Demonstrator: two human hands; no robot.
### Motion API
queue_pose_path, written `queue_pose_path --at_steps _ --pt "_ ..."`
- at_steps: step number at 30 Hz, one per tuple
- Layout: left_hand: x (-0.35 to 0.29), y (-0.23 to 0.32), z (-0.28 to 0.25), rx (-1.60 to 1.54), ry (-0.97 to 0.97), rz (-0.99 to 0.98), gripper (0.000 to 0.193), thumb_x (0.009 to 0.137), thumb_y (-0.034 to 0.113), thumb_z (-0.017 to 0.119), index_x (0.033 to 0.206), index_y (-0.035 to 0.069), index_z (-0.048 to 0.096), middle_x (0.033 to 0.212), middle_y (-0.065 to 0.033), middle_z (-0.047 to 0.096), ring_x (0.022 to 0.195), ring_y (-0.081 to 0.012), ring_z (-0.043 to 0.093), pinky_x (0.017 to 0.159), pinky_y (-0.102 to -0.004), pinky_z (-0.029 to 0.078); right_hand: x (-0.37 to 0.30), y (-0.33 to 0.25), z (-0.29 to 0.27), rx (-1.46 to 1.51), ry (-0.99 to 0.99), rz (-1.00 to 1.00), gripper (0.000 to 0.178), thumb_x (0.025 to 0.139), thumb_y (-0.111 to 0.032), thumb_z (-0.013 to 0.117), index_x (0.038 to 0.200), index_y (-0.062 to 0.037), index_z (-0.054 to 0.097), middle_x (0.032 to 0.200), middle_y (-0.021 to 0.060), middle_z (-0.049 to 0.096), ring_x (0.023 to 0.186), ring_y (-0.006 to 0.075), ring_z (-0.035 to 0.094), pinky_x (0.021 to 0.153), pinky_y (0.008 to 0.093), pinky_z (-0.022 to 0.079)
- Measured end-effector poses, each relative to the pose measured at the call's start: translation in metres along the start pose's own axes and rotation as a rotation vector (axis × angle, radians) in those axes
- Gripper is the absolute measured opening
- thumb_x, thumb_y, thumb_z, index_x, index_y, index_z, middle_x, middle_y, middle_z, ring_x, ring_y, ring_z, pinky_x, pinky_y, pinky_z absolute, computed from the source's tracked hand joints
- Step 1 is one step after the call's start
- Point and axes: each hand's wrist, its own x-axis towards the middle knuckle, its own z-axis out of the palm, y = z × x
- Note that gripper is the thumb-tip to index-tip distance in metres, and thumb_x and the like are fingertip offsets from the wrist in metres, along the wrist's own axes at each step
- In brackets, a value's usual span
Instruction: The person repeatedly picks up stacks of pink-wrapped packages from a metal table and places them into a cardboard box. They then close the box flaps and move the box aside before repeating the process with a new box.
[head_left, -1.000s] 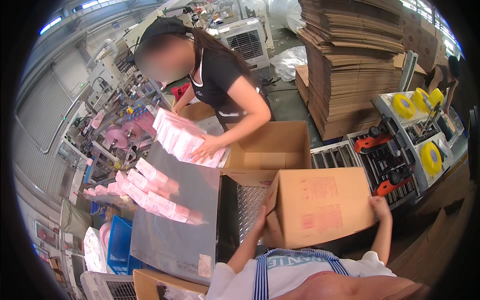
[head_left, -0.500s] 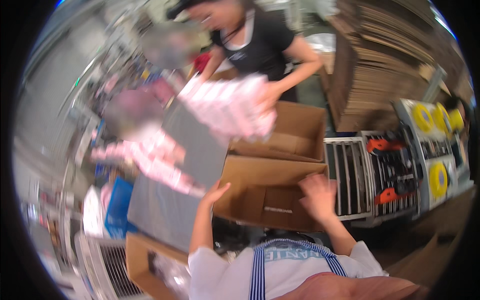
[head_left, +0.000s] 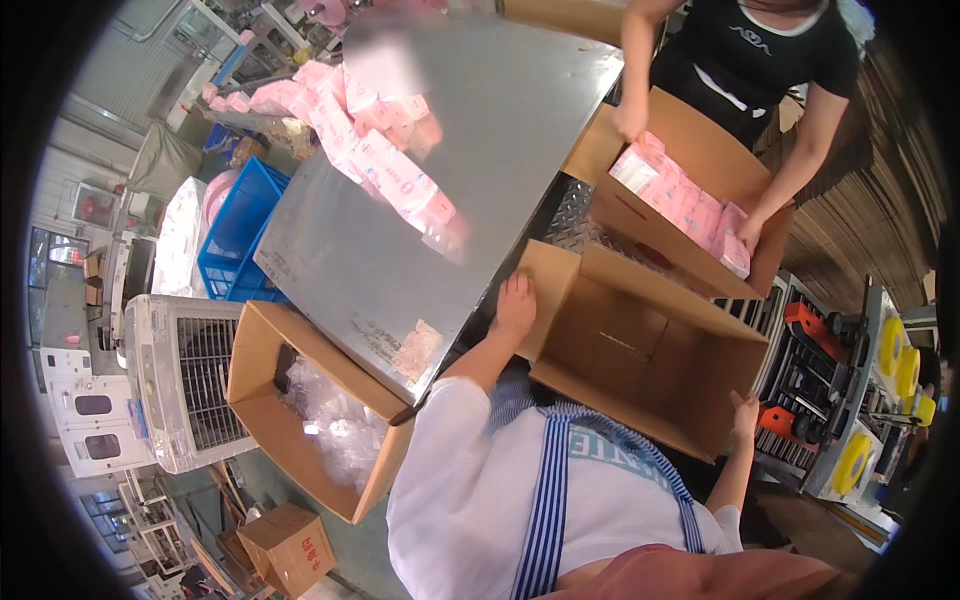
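Observation:
In front of me stands an open cardboard box, its inside bare. My left hand is closed on the box's left flap. At the right end of the same box, my right hand grips the edge of the wall, its fingers partly hidden. Just beyond is a second cardboard box, into which a co-worker's hands lower a row of pink-and-white packs. More pink packs lie in lines on the metal table to the left.
A carton of clear plastic bags sits at the lower left, near a blue crate and a grey cooler. A taping machine with yellow tape rolls stands at the right, and stacked flat cardboard behind it.
The view has turned left. The co-worker's pink packs have gone from the air into the far box. My hands, loose at the near box before, now hold its flap and right edge.

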Motion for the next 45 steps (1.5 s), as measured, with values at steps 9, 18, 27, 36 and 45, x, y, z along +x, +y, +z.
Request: queue_pose_path --at_steps 9,18,27,36,45 --pt "0.151 -0.174 -0.196 -0.038 0.321 -0.367 0.022 0.082 0.035 0.059 0.093 0.019 0.069 0.113 -0.0102 0.054 0.114 -0.0311 0.043 0.084 -0.0554 0.039 -0.005 -0.149 0.184 -1.303 0.618 -0.369 0.062 0.083 -0.019 0.065 0.136 -0.0005 0.039 0.123 0.018 0.053 0.113 0.0344 0.051 0.097 0.0434 0.04" --pt "0.176 -0.284 -0.187 -0.06 0.443 -0.443 0.033 0.082 0.045 0.06 0.107 0.025 0.066 0.133 -0.0098 0.043 0.125 -0.0338 0.034 0.096 -0.0658 0.028 -0.014 -0.32 0.512 -0.709 -0.393 -0.901 0.08 0.076 -0.027 0.073 0.138 0.0002 0.031 0.138 0.0257 0.038 0.125 0.0415 0.04 0.1 0.0476 0.037" --pt "0.044 -0.277 -0.198 -0.816 0.299 -0.5 0.046 0.085 0.038 0.062 0.12 0.009 0.057 0.126 -0.0152 0.049 0.12 -0.0321 0.043 0.102 -0.0467 0.034 0.018 -0.317 0.582 -0.168 -0.913 -0.217 0.073 0.083 -0.027 0.067 0.138 0.0038 0.03 0.129 0.018 0.048 0.111 0.0255 0.053 0.093 0.0385 0.045" --pt "0.02 -0.229 -0.243 -1.57 -0.517 -0.595 0.078 0.09 0.054 0.049 0.148 0.012 0.017 0.136 -0.015 0.044 0.113 -0.0232 0.054 0.073 -0.0346 0.055 0.012 -0.345 0.475 0.049 -1.204 0.084 0.06 0.089 -0.02 0.059 0.139 0.0004 0.033 0.131 0.0103 0.049 0.118 0.018 0.047 0.098 0.0315 0.04" --pt "0.103 -0.048 -0.218 -1.545 -1.171 -0.257 0.086 0.086 0.048 0.056 0.149 0.01 0.011 0.143 -0.0185 0.034 0.106 -0.0318 0.058 0.083 -0.0391 0.052 0.08 -0.209 0.238 -0.094 -1.099 0.451 0.06 0.089 -0.046 0.055 0.133 -0.0052 0.046 0.117 0.0086 0.059 0.099 0.0183 0.06 0.072 0.0291 0.054"
